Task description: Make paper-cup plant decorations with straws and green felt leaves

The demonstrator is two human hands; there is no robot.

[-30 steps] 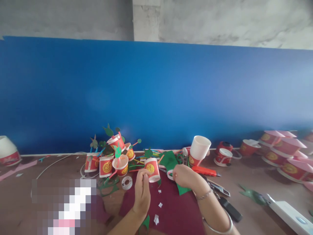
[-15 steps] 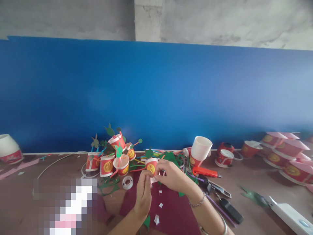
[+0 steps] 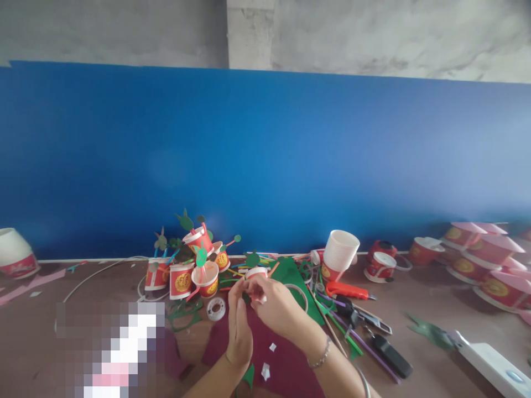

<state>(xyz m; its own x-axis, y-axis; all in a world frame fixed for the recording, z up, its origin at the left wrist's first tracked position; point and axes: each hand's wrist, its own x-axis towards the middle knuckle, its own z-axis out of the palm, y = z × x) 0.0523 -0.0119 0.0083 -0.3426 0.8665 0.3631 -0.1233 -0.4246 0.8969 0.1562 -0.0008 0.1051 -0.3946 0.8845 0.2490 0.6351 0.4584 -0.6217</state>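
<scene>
blue wall panel behind a brown table strewn with craft scraps. both hands meet over a maroon sheet: the left hand and right hand pinch a small red paper cup between them, fingers hiding most of it. just left of the hands lie a tape roll and decorated cups; to their right, a stack of white cups. a blurred patch covers the lower left.

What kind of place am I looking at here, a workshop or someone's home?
Most likely an informal craft workspace: both hands, left hand and right hand, work a small red paper cup over a maroon felt sheet, beside decorated cups with straws, scissors and a bare concrete wall.
</scene>
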